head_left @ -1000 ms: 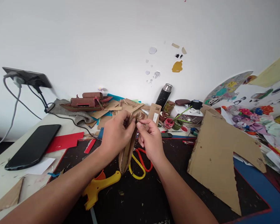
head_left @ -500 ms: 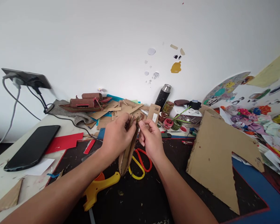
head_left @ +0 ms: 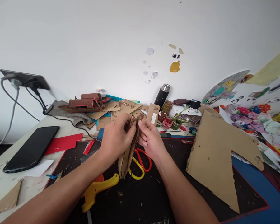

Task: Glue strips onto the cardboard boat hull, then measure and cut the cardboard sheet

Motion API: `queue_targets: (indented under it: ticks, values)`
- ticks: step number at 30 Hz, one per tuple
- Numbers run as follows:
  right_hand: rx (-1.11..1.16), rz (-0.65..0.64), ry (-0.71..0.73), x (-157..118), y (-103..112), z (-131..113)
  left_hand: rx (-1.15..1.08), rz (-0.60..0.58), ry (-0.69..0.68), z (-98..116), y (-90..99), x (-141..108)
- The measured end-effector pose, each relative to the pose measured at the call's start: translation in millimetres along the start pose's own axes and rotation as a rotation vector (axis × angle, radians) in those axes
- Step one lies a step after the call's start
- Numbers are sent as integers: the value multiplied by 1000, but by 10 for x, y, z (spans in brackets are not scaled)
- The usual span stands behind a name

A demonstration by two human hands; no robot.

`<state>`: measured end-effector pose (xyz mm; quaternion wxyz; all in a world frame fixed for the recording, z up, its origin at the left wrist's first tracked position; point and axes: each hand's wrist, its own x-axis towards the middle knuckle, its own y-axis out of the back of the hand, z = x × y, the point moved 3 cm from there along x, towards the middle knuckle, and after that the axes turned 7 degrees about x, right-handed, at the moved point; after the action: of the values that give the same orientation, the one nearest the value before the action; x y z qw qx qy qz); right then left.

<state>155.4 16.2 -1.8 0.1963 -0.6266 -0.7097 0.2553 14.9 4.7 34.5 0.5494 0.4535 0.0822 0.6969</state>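
A narrow, boat-shaped cardboard piece [head_left: 125, 161] stands between my hands, its pointed lower end toward me. My left hand [head_left: 118, 137] is closed around its upper part, thumb on the near side. At the far end, the thumb and fingers of my right hand [head_left: 150, 137] pinch its edge; the exact spot is partly hidden by the fingers. Scissors with red and yellow handles [head_left: 140, 172] lie on the dark mat just beneath. To the left of them rests a yellow glue gun [head_left: 99, 188], partly covered by my left forearm.
A large cut cardboard sheet [head_left: 214, 155] lies at the right. On the left are a black phone [head_left: 31, 147] and red paper [head_left: 64, 143]. Along the wall stand brown model boats [head_left: 84, 105], cardboard scraps [head_left: 123, 110], a black thermos [head_left: 162, 95] and paint jars [head_left: 168, 123].
Both hands keep their hold on the cardboard piece. My right fingers have shifted slightly along its edge, and the piece's near end sits a little lower. The view has moved slightly.
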Motion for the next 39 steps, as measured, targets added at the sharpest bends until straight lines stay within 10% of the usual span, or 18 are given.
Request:
queue_targets:
  ticks: [39]
  values:
    - [-244,96,347,-67,-16,3,38,2,15,11,-8,21]
